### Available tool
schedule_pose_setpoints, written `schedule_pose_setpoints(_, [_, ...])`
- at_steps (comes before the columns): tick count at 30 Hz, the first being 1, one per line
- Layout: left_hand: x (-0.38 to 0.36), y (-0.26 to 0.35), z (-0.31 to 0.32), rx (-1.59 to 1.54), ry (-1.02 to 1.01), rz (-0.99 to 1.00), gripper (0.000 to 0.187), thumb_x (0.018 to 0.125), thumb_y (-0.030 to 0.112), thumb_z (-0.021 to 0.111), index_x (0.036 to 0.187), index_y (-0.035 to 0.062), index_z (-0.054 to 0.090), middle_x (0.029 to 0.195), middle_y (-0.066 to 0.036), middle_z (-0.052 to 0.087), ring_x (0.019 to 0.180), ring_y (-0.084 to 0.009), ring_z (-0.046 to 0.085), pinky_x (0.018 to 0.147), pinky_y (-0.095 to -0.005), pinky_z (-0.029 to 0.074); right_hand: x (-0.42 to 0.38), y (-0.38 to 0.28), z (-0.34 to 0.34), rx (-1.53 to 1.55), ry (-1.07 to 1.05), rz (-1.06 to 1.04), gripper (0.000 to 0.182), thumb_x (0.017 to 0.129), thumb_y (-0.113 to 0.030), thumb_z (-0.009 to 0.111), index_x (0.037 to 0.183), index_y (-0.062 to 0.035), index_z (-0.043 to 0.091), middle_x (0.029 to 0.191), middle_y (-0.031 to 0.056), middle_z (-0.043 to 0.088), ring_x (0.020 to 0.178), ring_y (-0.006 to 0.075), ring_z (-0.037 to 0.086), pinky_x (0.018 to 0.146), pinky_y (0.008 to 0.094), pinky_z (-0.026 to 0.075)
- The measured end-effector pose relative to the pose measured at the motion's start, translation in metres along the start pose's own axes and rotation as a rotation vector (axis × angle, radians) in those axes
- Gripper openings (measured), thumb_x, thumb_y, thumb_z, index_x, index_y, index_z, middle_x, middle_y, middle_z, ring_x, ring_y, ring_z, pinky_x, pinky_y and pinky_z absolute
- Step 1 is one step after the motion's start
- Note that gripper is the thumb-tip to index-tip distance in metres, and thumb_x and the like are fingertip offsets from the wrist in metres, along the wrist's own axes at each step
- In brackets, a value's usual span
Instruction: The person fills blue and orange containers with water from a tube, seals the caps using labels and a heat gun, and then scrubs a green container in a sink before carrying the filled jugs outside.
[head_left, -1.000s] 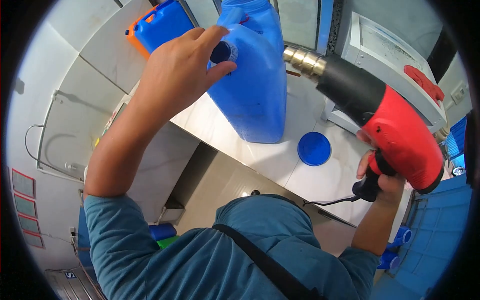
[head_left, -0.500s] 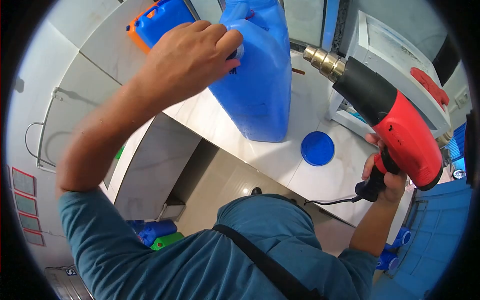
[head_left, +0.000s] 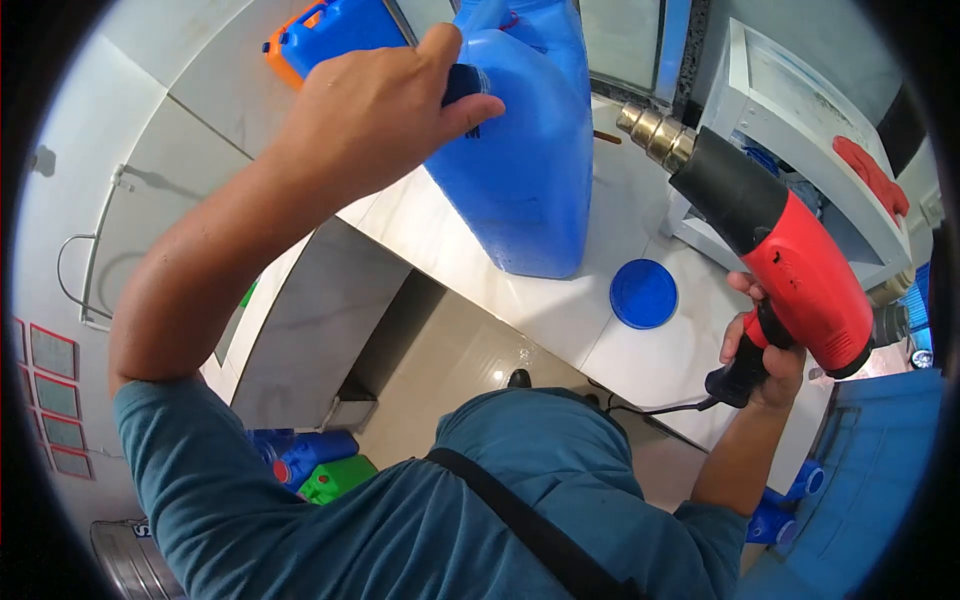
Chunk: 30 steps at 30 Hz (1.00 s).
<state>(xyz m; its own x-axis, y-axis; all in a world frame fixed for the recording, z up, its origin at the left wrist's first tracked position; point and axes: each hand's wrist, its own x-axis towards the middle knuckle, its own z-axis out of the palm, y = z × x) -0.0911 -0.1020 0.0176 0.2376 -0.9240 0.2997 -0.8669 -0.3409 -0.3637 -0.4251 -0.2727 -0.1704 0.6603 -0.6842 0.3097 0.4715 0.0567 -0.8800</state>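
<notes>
My left hand [head_left: 385, 110] is closed around a dark cap-like piece [head_left: 463, 86] with a clear rim, at the upper side of a large blue jerrycan [head_left: 525, 170]; its exact kind I cannot tell. Black lettering on the can shows beside my thumb, partly covered. On the right, my right hand [head_left: 765, 360] wraps the black grip of a red and black heat gun [head_left: 800, 260]. Its metal nozzle points up and left, toward the jerrycan, with a gap between. A round blue lid [head_left: 643, 294] lies flat on the counter, between the can and my right hand.
The white tiled counter [head_left: 560, 330] ends just ahead of my body. Blue and orange jerrycans [head_left: 340, 40] stand at back left. A white shelf unit [head_left: 790, 110] carrying a red cloth [head_left: 870, 175] is at right. The heat gun's cord [head_left: 665, 409] hangs near the counter edge.
My left hand has tilted and shifted slightly down beside the can, baring more of the dark piece. The right hand keeps the heat gun nearly as before; the view has shifted a little.
</notes>
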Motion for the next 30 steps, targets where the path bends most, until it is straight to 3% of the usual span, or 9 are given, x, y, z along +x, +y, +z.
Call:
schedule_pose_setpoints(3, [0.005, -0.003, 0.009, 0.026, 0.046, 0.107, 0.041, 0.089, 0.044, 0.063, 0.104, 0.008, 0.05, 0.085, -0.011, 0.066, 0.083, -0.0277, 0.067, 0.069, -0.0406, 0.051, 0.0, 0.002, -0.004, 0.017, -0.068, 0.015, 0.083, 0.068, -0.032, 0.079, 0.132, 0.0108, 0.046, 0.126, 0.0314, 0.055, 0.064, 0.0268, 0.067, 0.053, 0.0312, 0.052])
schedule_pose_setpoints(8, [0.016, -0.024, 0.006, 0.347, 0.262, 0.659, 0.032, 0.086, 0.031, 0.069, 0.103, 0.01, 0.052, 0.088, -0.009, 0.061, 0.09, -0.0254, 0.063, 0.077, -0.0371, 0.049, 0.007, 0.006, 0.01, 0.017, -0.069, -0.004, 0.083, 0.069, -0.034, 0.079, 0.132, 0.0103, 0.046, 0.13, 0.0312, 0.052, 0.061, 0.0228, 0.065, 0.05, 0.027, 0.051])
schedule_pose_setpoints(12, [0.014, -0.021, -0.005, 0.176, 0.215, 0.597, 0.034, 0.088, 0.036, 0.067, 0.102, 0.0093, 0.052, 0.085, -0.01, 0.063, 0.086, -0.0275, 0.064, 0.073, -0.0395, 0.05, 0.013, 0.002, 0.015, 0.011, -0.037, -0.031, 0.081, 0.07, -0.035, 0.077, 0.13, 0.0099, 0.047, 0.129, 0.0304, 0.053, 0.06, 0.021, 0.065, 0.05, 0.0258, 0.051])
schedule_pose_setpoints(14, [0.006, -0.001, -0.009, 0.066, -0.086, -0.007, 0.037, 0.09, 0.04, 0.063, 0.103, 0.0079, 0.052, 0.081, -0.011, 0.063, 0.08, -0.0299, 0.065, 0.069, -0.0423, 0.05, 0.009, 0.004, 0.009, 0.024, -0.018, -0.038, 0.08, 0.07, -0.035, 0.077, 0.129, 0.0095, 0.048, 0.129, 0.0297, 0.053, 0.06, 0.0204, 0.064, 0.05, 0.0253, 0.051])
schedule_pose_setpoints(19, [0.01, -0.01, 0.013, 0.097, 0.003, 0.179, 0.041, 0.091, 0.043, 0.06, 0.105, 0.0059, 0.051, 0.079, -0.012, 0.064, 0.077, -0.0305, 0.066, 0.067, -0.0439, 0.049, -0.001, 0.003, -0.016, -0.031, 0.023, -0.053, 0.077, 0.072, -0.036, 0.076, 0.129, 0.0072, 0.049, 0.13, 0.0275, 0.053, 0.06, 0.0185, 0.064, 0.051, 0.0238, 0.051])
schedule_pose_setpoints(21, [0.018, -0.027, 0.017, 0.265, 0.279, 0.651, 0.04, 0.091, 0.042, 0.061, 0.106, 0.0062, 0.051, 0.08, -0.012, 0.064, 0.078, -0.03, 0.066, 0.067, -0.0441, 0.049, -0.001, 0.003, -0.014, -0.03, 0.037, -0.06, 0.077, 0.072, -0.037, 0.075, 0.129, 0.0071, 0.049, 0.13, 0.0275, 0.053, 0.061, 0.0184, 0.064, 0.051, 0.0238, 0.051])
schedule_pose_setpoints(25, [0.02, -0.024, 0.0, 0.269, 0.191, 0.678, 0.04, 0.092, 0.043, 0.059, 0.106, 0.0064, 0.05, 0.079, -0.012, 0.065, 0.078, -0.03, 0.067, 0.068, -0.0441, 0.051, -0.001, 0.007, -0.011, -0.007, 0.026, -0.106, 0.078, 0.073, -0.038, 0.076, 0.13, 0.0075, 0.048, 0.13, 0.0276, 0.053, 0.061, 0.0183, 0.064, 0.052, 0.0238, 0.051])
schedule_pose_setpoints(27, [0.009, -0.004, -0.01, 0.094, -0.076, 0.11, 0.042, 0.093, 0.046, 0.056, 0.106, 0.0062, 0.05, 0.078, -0.012, 0.066, 0.078, -0.0303, 0.069, 0.068, -0.044, 0.052, -0.004, 0.006, -0.013, -0.003, 0.036, -0.103, 0.079, 0.072, -0.037, 0.076, 0.131, 0.0078, 0.048, 0.13, 0.0277, 0.053, 0.06, 0.0182, 0.063, 0.052, 0.0239, 0.051])
schedule_pose_setpoints(30, [0.007, 0.009, 0.003, 0.097, -0.061, 0.039, 0.044, 0.094, 0.048, 0.054, 0.105, 0.0054, 0.049, 0.077, -0.013, 0.067, 0.078, -0.0312, 0.069, 0.068, -0.0439, 0.052, -0.012, 0.004, -0.022, -0.033, 0.049, -0.082, 0.08, 0.072, -0.036, 0.077, 0.132, 0.0082, 0.047, 0.131, 0.0282, 0.053, 0.061, 0.0183, 0.063, 0.052, 0.0241, 0.051])
